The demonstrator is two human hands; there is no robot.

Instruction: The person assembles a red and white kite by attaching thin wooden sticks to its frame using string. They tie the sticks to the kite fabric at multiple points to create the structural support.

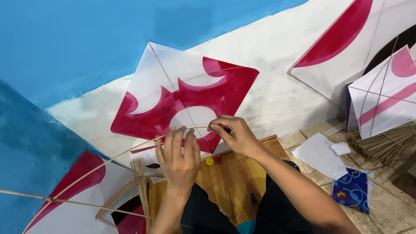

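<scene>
Two hands up in front of a white-and-red kite (182, 93), which stands tilted on one corner against the blue-and-white wall (78, 39). Left hand (178, 158) seen from the back, fingers straight and pressed together, fingertips at a thin bent stick (108, 162) that arcs from the lower left up across the kite's lower part. Whether the left hand actually grips the stick, cannot tell. Right hand (234, 134) pinches the stick's end between thumb and forefinger, just below the kite's white circle; other fingers curled.

Below the hands: wooden board (227, 180) as a worktop across the person's lap, dark clothing at its near edge. On the board, a yellow cap (209, 161) and a red cap (218, 158), side by side, touching or nearly so. Bundle of thin sticks (141, 186) upright at the board's left edge.

Right side, on the floor: white paper sheets (320, 156), a blue patterned paper (353, 190), another heap of sticks (385, 145). More kites (385, 97) lean against the wall there; another kite (73, 190) at lower left.
</scene>
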